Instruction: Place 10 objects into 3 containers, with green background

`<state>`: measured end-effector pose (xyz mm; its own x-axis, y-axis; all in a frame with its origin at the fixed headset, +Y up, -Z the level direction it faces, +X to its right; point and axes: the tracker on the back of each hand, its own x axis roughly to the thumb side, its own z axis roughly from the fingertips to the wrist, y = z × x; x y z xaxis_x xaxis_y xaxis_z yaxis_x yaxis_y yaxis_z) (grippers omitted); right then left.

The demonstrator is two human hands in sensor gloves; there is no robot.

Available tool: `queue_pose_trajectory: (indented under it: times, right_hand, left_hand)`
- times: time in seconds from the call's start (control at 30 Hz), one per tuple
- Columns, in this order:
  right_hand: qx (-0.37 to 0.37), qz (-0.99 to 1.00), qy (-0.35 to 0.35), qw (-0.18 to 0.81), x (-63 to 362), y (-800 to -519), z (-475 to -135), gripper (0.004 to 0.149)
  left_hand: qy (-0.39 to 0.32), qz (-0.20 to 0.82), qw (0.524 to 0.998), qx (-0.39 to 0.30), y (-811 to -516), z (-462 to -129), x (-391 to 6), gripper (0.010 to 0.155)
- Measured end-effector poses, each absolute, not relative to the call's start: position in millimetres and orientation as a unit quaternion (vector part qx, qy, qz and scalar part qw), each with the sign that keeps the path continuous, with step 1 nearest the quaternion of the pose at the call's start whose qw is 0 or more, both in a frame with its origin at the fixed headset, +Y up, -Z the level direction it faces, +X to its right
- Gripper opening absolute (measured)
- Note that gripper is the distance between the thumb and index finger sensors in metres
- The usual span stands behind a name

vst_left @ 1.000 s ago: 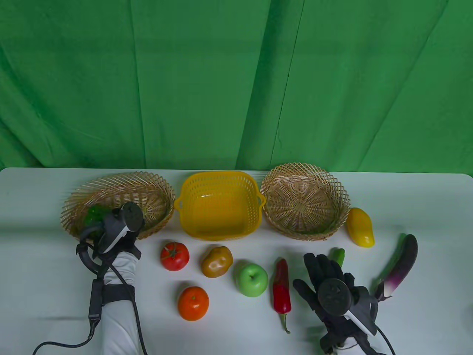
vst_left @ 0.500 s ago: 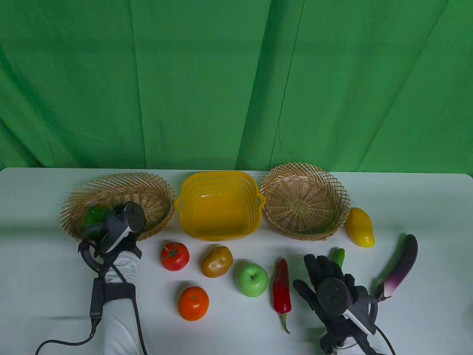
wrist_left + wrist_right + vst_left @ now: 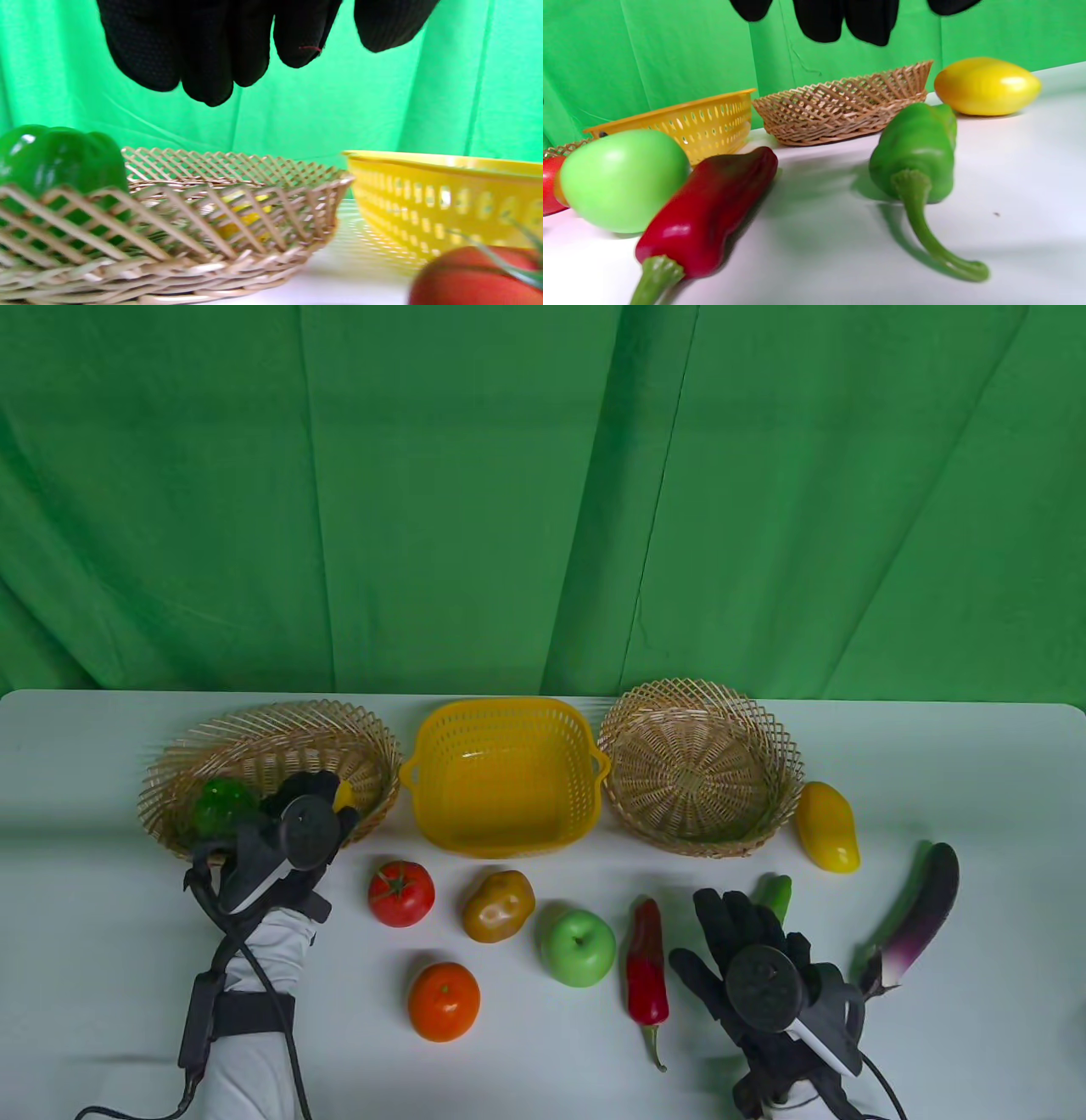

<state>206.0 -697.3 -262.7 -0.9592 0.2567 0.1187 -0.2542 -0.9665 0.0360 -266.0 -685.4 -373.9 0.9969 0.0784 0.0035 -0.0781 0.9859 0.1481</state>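
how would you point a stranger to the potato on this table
Start at the yellow plastic basket in the middle of the three containers along the back. Just in front of it, on the white table, lies the potato, between the red tomato and the green apple. It is the only brown, lumpy piece; its neighbours are smooth and bright.

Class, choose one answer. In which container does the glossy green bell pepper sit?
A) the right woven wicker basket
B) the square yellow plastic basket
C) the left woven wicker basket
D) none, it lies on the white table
C: the glossy green bell pepper lies inside the left woven wicker basket, behind its lattice rim in the left wrist view.
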Motion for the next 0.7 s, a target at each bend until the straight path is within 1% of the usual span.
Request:
queue_pose_trajectory:
  times: [0.13,0.27,0.43,0.7]
  right_hand:
    - [0.065,0.989,0.008,0.129,204.3,-696.4,-261.9,0.078]
    - [0.067,0.989,0.005,0.132,204.2,-694.5,-260.8,0.078]
    - [0.068,0.989,0.002,0.134,204.7,-694.3,-260.3,0.078]
    - [0.068,0.989,0.002,0.134,205.1,-696.4,-261.1,0.078]
  left_hand:
    - [-0.034,0.065,0.994,0.084,-688.9,-362.4,-258.2,0.062]
    - [-0.07,0.122,0.986,0.093,-695.7,-348.5,-250.3,0.063]
    - [-0.088,0.116,0.986,0.081,-707.8,-341.6,-243.1,0.064]
    - [-0.122,0.116,0.986,0.018,-739.2,-337.2,-225.3,0.068]
